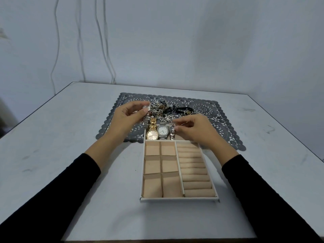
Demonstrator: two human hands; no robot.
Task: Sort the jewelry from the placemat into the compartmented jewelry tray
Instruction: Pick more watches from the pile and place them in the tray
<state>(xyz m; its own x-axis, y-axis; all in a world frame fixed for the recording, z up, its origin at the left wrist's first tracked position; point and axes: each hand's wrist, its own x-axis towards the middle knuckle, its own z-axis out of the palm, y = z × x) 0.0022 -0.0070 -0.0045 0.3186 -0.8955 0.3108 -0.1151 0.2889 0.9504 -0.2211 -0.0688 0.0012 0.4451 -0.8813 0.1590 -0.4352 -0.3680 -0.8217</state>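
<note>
Behind, a pale grey wall [192,41] with thin cables [103,50] hanging down it. In front, a white table [61,137] with a scuffed top. On the table, a dark grey lace-patterned placemat [219,123], and touching its near edge a white-framed jewelry tray [178,199] lined in beige velvet.

In the tray: 6 square compartments in 2 columns on the left, a column of ring rolls on the right, and 1 long compartment across the far end. In that far compartment, 3 watches side by side: a gold round watch [152,134] at the left, a silver watch with a white dial [162,131] in the middle, a small slim watch [172,131] at the right.

Raised over the placemat's left part, the left hand [126,116], pinching the case of a silver mesh-band watch [146,116] between thumb and fingertips, band hanging straight down.

Well apart from it, the right hand [194,130], over the tray's far right corner, fingers curled, fingertips right against the small slim watch; impossible to tell whether actually gripping it.

Still on the placemat, beyond the tray: a tangle of chains [157,107] and, just right of it, a black braided bracelet [182,109]. Black sleeves [70,181] on both forearms.
</note>
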